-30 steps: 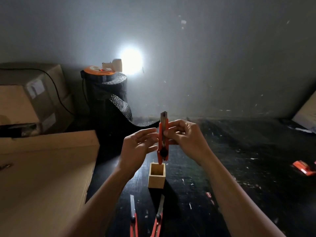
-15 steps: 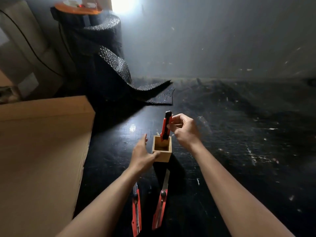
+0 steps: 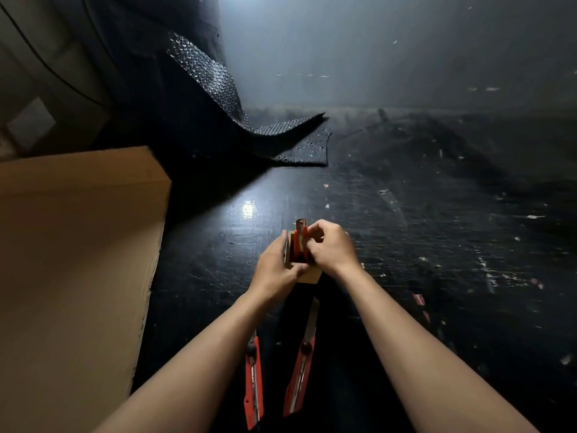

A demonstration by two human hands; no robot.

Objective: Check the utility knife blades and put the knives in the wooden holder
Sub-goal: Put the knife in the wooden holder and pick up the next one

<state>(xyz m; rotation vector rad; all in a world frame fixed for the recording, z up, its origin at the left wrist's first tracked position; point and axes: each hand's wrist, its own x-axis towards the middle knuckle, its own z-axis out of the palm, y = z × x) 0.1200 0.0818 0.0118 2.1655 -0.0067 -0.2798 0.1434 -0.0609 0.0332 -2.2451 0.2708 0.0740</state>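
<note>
A small square wooden holder (image 3: pixel 309 277) stands on the black table, mostly hidden by both hands. My left hand (image 3: pixel 276 265) wraps its left side. A red utility knife (image 3: pixel 300 235) stands upright inside it, its metal end sticking out above. My right hand (image 3: pixel 327 246) pinches that knife from the right. Two more red utility knives lie flat nearer to me, between my forearms: one on the left (image 3: pixel 253 379) and one on the right (image 3: pixel 301 367) with its blade pointing toward the holder.
A large cardboard box (image 3: pixel 75 245) fills the left side beside the holder. A roll of black bubble wrap (image 3: pixel 218 89) unrolls onto the table at the back. Small scraps dot the scratched black table (image 3: pixel 437 229) on the right.
The knife went from being held up in both hands to standing down inside the holder. My left hand dropped to the holder's side and now grips it. The camera tilted downward.
</note>
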